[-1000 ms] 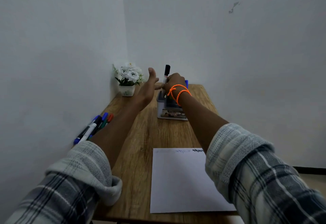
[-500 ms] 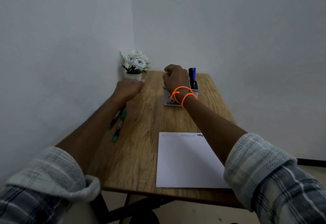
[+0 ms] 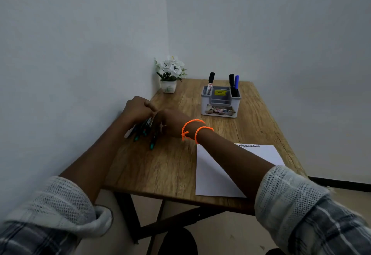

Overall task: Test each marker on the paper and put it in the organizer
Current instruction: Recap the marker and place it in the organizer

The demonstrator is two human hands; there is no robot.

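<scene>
Head view, left hand (image 3: 138, 111) clenched round a bundle of markers (image 3: 145, 132) low over the tabletop (image 3: 170, 164), right hand (image 3: 172, 122) touching them — grasp unclear, organizer (image 3: 220, 102) beyond, paper (image 3: 218, 172) nearer — right of both hands.

The desk (image 3: 174, 166) is warm brown with a streaked wood grain, and the paper (image 3: 216, 176) on it is white with a dark scribble along its far edge. The organizer (image 3: 220, 104) is pale grey with a yellow sticker, holding a white marker with a black cap (image 3: 210, 82), a black marker (image 3: 231, 84) and a blue marker (image 3: 236, 81), while the loose markers (image 3: 144, 132) show teal and dark ends. White flowers with green leaves (image 3: 170, 68) stand in a white pot, two orange bracelets (image 3: 195, 129) ring the right wrist, and the sleeves (image 3: 313, 214) are grey-blue plaid with pale mesh-patterned cuffs.
</scene>
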